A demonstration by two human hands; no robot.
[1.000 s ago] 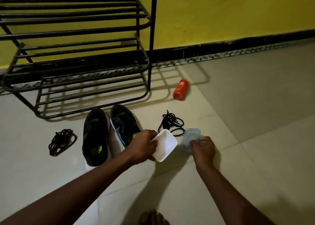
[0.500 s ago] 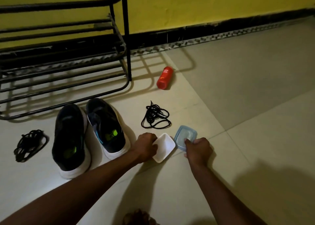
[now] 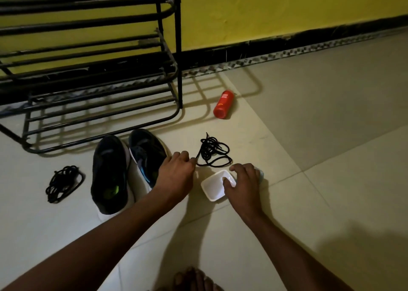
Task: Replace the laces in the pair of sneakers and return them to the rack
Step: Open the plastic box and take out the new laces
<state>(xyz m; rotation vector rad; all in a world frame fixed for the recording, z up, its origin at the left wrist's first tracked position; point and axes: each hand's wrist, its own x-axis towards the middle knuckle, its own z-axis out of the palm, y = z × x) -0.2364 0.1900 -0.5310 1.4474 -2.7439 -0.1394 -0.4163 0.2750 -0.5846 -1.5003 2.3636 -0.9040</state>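
Two dark sneakers with white soles stand side by side on the floor, one (image 3: 109,173) to the left of the other (image 3: 146,151), toes toward me, in front of the black metal rack (image 3: 99,112). A loose black lace (image 3: 213,153) lies right of them. My left hand (image 3: 176,172) reaches to its near end, and the curled fingertips pinch it. A second bundled black lace (image 3: 64,183) lies left of the sneakers. My right hand (image 3: 242,181) grips a small white container (image 3: 213,188), thumb inside its rim.
A blue lid (image 3: 261,176) peeks out from under my right hand. A red bottle (image 3: 223,104) lies on the tiles near the rack's right post. The yellow wall with a black skirting runs behind. My bare toes (image 3: 194,279) show at the bottom edge.
My left hand let go of the white container and moved up to the lace's end. My right hand shifted from the blue lid onto the container, which now sits on the floor.
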